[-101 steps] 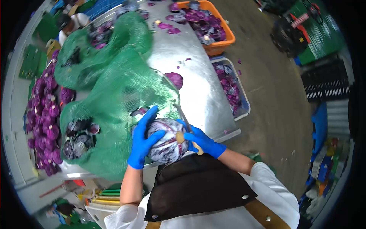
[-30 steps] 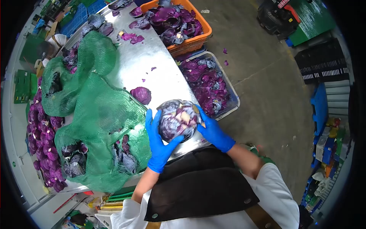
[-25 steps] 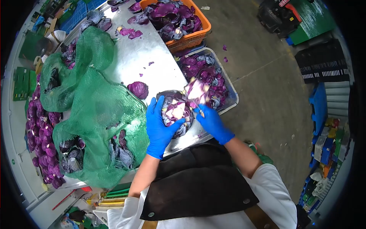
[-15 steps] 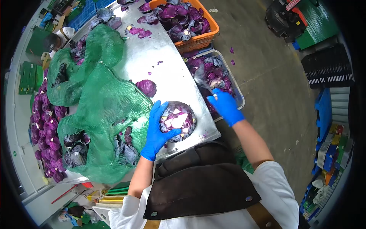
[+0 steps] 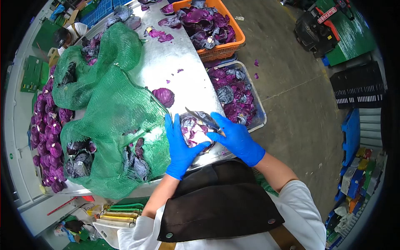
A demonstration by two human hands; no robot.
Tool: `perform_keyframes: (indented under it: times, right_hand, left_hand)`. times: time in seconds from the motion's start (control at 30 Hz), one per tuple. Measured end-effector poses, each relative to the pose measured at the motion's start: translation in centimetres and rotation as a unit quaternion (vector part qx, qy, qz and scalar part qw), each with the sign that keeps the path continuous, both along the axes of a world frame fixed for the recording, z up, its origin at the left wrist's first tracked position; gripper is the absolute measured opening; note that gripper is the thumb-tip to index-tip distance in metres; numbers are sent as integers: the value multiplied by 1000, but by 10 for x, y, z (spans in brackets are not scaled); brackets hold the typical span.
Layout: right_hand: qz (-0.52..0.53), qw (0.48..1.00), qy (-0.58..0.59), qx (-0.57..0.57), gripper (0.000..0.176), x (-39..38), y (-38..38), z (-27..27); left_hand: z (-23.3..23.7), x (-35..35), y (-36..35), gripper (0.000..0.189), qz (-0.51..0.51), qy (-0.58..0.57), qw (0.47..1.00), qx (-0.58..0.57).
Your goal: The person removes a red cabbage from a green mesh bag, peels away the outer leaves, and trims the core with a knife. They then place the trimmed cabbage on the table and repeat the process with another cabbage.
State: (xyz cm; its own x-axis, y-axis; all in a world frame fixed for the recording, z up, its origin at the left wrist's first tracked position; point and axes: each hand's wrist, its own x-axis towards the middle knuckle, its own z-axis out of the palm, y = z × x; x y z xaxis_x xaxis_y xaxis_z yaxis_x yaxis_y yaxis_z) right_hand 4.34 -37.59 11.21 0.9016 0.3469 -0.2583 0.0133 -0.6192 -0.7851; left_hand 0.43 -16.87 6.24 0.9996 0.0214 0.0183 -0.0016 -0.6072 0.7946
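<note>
A red cabbage [image 5: 192, 128] with a pale cut area on top sits near the front edge of the metal table [image 5: 183, 56]. My left hand [image 5: 179, 146], in a blue glove, grips its left side, the thumb lying along the near side. In my blue-gloved right hand [image 5: 239, 141] is a knife [image 5: 201, 118], its blade lying across the upper part of the cabbage. The right hand's fingers rest against the cabbage's right side. A smaller, smooth purple cabbage [image 5: 163, 97] lies just beyond my left fingertips.
Green mesh sacks [image 5: 112, 125] with cabbages inside cover the table's left part. Many peeled cabbages [image 5: 48, 141] are piled at the far left. Beyond the right edge stand an orange crate [image 5: 238, 38] and a clear bin [image 5: 259, 104] of leaves. A person [image 5: 68, 37] is at upper left.
My right hand has come from over the leaf bin back to the cabbage, bringing the knife onto it. The left hand still holds the cabbage.
</note>
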Motion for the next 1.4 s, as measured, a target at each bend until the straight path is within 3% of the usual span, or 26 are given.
perform_keyframes:
  times: [0.03, 0.07, 0.17, 0.23, 0.27, 0.37, 0.4, 0.5, 0.53, 0.6, 0.67, 0.7, 0.77, 0.83, 0.87, 1.0, 1.07, 1.17, 1.33, 1.4]
  right_hand:
    - [-15, 999, -30, 39, 60, 0, 7, 4]
    - [33, 997, -69, -31, 59, 4, 14, -7]
    - [88, 994, -66, 12, 54, 47, 16, -53]
    - [24, 999, 30, 7, 49, 77, 17, -49]
    - [-1, 997, 7, -81, 44, 85, 9, -39]
    - [-30, 997, -18, 62, 41, 70, 5, -75]
    - [-63, 997, -39, 33, 38, 69, 3, -91]
    - [-235, 958, -45, 160, 45, 71, -43, -125]
    - [-214, 975, -60, 27, 49, 71, -48, -112]
    - [-160, 954, -75, -240, 63, 56, -59, -78]
    - [-135, 987, -83, -11, 81, 35, -27, -24]
    - [-63, 996, -25, -49, 79, 31, -11, 0]
    - [23, 995, -43, 85, 70, 11, 5, -27]
    - [-2, 994, -85, 65, 65, 7, 4, -37]
    - [-13, 993, -106, 53, 63, 9, 2, -38]
    - [24, 995, -84, -45, 63, 12, -2, -27]
    - [29, 982, -137, -130, 61, 7, 4, -22]
    - [58, 962, -113, -240, 64, 17, 11, -27]
    - [-37, 996, 37, -71, 48, 76, 0, -52]
    - [-54, 997, -40, -26, 48, 65, 3, -61]
  left_hand:
    - [-2, 6, 2, 127, -11, 10, 999, -33]
    - [-4, 9, 5, 127, -22, 24, 997, -64]
    - [-14, 13, 9, 127, -22, 18, 991, -127]
    - [-4, 19, 13, 126, -53, 21, 997, -55]
    - [-2, 18, 17, 126, -78, 16, 996, -38]
    - [-1, 7, 29, 124, -106, 15, 992, -61]
    - [1, 6, 33, 124, -114, 15, 992, -50]
    - [7, 5, 40, 121, -137, 29, 988, -63]
    - [8, 6, 45, 121, -150, 37, 986, -64]
    - [11, 14, 48, 121, -192, 59, 977, -76]
    - [16, 30, 45, 123, -234, 60, 966, -92]
    - [16, 32, 45, 123, -242, 50, 964, -99]
    - [11, 20, 41, 122, -137, 5, 988, -76]
    - [3, 3, 31, 119, -50, -35, 997, -37]
    - [2, -3, 20, 120, -65, -42, 997, -14]
    - [10, 10, -18, 132, -48, -58, 993, 94]
    - [10, 19, -20, 132, -51, -43, 995, 74]
    - [6, 30, -22, 131, -50, -21, 995, 89]
    - [18, 44, -20, 135, -55, 52, 993, 92]
    - [9, 43, -8, 138, -67, 49, 994, 77]
